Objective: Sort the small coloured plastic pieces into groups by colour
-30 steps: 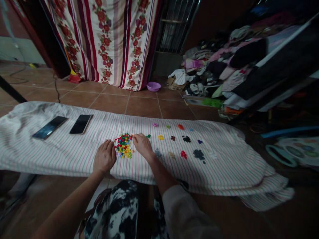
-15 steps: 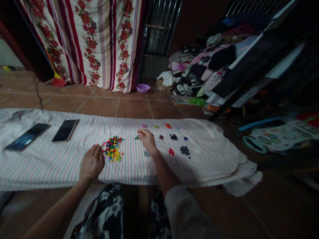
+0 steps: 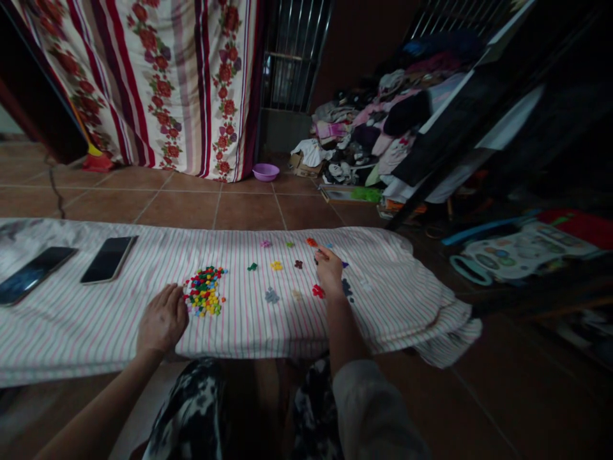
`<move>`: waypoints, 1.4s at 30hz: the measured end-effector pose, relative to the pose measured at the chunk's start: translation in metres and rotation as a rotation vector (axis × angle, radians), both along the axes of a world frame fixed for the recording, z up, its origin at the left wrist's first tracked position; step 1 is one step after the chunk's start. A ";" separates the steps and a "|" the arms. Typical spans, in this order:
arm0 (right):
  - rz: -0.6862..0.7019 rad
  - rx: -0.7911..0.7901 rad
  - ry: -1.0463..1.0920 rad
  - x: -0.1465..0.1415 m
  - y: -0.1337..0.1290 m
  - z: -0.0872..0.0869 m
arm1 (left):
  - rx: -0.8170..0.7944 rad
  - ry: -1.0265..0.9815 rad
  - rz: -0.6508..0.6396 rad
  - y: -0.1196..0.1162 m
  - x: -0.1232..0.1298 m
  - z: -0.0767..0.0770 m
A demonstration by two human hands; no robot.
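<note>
My left hand (image 3: 163,317) lies flat on the striped cloth (image 3: 230,335), its fingertips at the left edge of a mixed heap of small coloured beads (image 3: 205,292). To the right, my right hand (image 3: 329,271) has its fingers pinched, just below the orange beads (image 3: 311,242); what it pinches, if anything, is too small to make out. It covers most of the black beads and part of the dark grey ones (image 3: 347,289). Around it lie single-colour clusters: red beads (image 3: 318,291), brown beads (image 3: 298,264), yellow beads (image 3: 276,265), green beads (image 3: 251,267) and grey beads (image 3: 272,294).
Two phones lie on the cloth at left, one black phone (image 3: 108,259) nearer the beads and another phone (image 3: 36,275) farther out. Beyond the cloth stand a purple basin (image 3: 265,172) and a heap of clothes (image 3: 368,131). A floral curtain (image 3: 186,83) hangs behind.
My right hand has moved right, from the green and yellow beads to the black and orange ones, uncovering the yellow cluster. My left hand stays by the heap. The view has shifted slightly right.
</note>
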State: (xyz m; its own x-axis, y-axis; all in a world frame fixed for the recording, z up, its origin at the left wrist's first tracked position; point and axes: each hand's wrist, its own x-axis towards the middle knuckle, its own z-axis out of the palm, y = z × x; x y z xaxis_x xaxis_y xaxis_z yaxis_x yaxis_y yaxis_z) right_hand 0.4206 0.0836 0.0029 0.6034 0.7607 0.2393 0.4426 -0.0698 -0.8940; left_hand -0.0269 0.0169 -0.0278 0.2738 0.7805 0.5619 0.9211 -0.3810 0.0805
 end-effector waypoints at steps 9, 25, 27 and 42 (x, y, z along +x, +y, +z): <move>-0.099 -0.058 -0.337 0.031 -0.024 -0.005 | -0.018 -0.012 0.017 0.000 0.001 0.001; -0.048 -0.007 -0.426 0.028 -0.021 -0.019 | -0.071 -0.063 -0.008 -0.002 0.002 0.005; -0.047 -0.034 -0.431 0.026 -0.019 -0.021 | -0.057 -0.046 -0.007 -0.001 0.001 0.004; -0.060 -0.102 -0.307 0.033 -0.019 -0.023 | -0.050 -0.064 -0.011 -0.001 0.000 0.003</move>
State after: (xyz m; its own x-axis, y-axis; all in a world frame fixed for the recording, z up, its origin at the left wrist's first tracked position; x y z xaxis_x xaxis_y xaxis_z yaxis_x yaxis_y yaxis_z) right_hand 0.4532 0.0648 -0.0197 0.5591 0.7557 0.3412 0.6829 -0.1863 -0.7063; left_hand -0.0264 0.0155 -0.0247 0.2477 0.8051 0.5390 0.9092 -0.3853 0.1578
